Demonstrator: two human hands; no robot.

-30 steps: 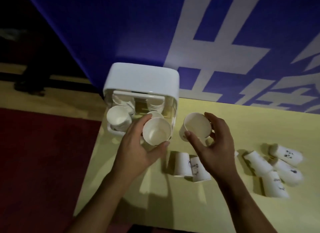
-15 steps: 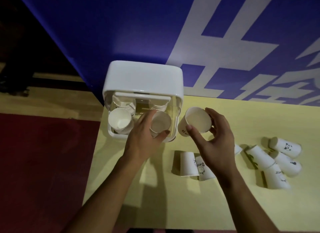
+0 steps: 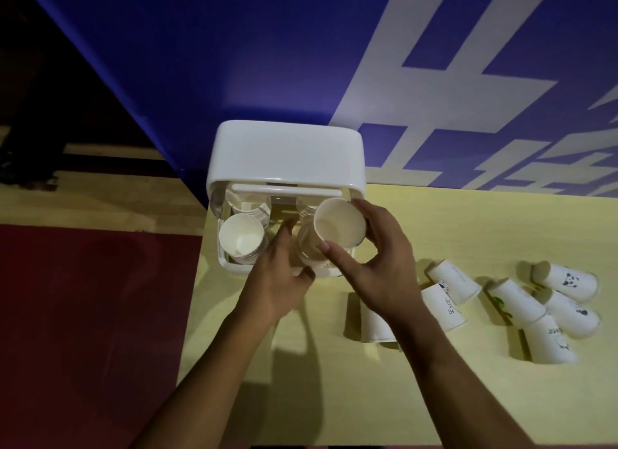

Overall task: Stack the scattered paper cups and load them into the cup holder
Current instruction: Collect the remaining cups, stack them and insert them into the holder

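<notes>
White plastic cup holder (image 3: 284,158) stands at the far left corner of a pale yellow table (image 3: 334,398), its hood overhanging the rear slots. The right hand (image 3: 381,268) grips an upright paper cup (image 3: 339,226) between thumb and curled fingers, just above the front right slot. There the left hand (image 3: 277,278) curls around a seated stack (image 3: 306,248), partly hiding it. A second stack (image 3: 240,238) fills the front left slot. Loose cups (image 3: 515,301) lie tipped on the table to the right, and the right wrist covers part of one. A blue banner (image 3: 234,64) hangs behind.
</notes>
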